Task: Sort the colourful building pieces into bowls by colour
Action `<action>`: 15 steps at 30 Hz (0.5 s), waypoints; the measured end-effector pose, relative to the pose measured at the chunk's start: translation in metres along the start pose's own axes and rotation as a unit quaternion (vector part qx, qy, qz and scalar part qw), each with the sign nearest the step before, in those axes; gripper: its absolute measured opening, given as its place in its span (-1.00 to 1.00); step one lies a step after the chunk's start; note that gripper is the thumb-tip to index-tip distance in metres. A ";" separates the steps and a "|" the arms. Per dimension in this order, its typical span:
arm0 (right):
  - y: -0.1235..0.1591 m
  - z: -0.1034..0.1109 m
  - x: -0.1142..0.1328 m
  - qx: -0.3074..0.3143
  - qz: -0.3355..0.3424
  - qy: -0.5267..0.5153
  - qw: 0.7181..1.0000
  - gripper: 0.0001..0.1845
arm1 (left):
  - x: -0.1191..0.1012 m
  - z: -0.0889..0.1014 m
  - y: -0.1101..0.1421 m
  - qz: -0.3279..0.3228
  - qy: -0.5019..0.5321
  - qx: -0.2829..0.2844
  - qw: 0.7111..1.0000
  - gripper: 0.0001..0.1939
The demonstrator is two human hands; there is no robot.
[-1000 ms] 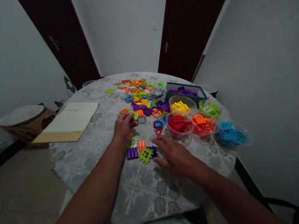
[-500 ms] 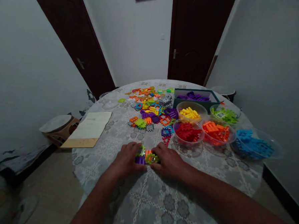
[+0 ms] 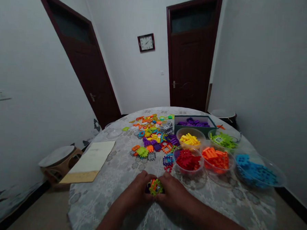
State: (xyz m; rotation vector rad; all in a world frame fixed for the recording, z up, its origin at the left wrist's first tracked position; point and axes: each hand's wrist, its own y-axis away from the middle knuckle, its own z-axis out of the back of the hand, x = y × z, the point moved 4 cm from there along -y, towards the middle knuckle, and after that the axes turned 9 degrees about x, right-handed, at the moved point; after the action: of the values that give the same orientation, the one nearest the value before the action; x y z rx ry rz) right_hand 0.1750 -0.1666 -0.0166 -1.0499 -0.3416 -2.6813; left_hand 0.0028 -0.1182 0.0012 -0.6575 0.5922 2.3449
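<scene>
Both my hands meet at the near middle of the round table [image 3: 109, 181]. My left hand [image 3: 136, 191] and my right hand [image 3: 172, 193] are closed round a small cluster of plastic interlocking blocks [image 3: 155, 187], green, orange and purple, held between the fingers just above the cloth. A loose heap of mixed coloured blocks [image 3: 153, 137] lies farther back on the table.
Clear bowls hold sorted blocks: yellow [image 3: 190, 137], red [image 3: 187, 160], orange [image 3: 216, 158], green [image 3: 224, 138], blue [image 3: 256, 172]. A dark box [image 3: 194, 120] holds purple ones. A flat board [image 3: 91, 161] overhangs the left edge above a stool [image 3: 57, 158]. Two doors and a wall clock [image 3: 146, 42] stand behind.
My left hand left the heap and joined the right at the small cluster; both hands gathered it up. The camera tilted upward, showing more wall and the clock.
</scene>
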 end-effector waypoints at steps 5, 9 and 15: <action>-0.006 0.005 -0.011 -0.017 -0.001 0.003 1.000 -0.69 | -0.012 0.002 -0.012 -0.001 -0.042 0.030 0.999 -0.60; -0.009 0.001 -0.016 -0.040 0.007 0.020 0.999 -0.67 | -0.013 -0.005 -0.005 -0.033 -0.027 -0.015 0.999 -0.56; -0.004 -0.002 -0.011 -0.038 0.014 0.039 0.998 -0.69 | -0.005 -0.022 0.000 -0.042 -0.046 -0.078 0.995 -0.61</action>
State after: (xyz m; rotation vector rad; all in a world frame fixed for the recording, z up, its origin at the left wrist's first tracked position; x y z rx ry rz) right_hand 0.1800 -0.1616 -0.0264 -0.9583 -0.2104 -2.7200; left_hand 0.0126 -0.1328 -0.0132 -0.6268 0.3359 2.3445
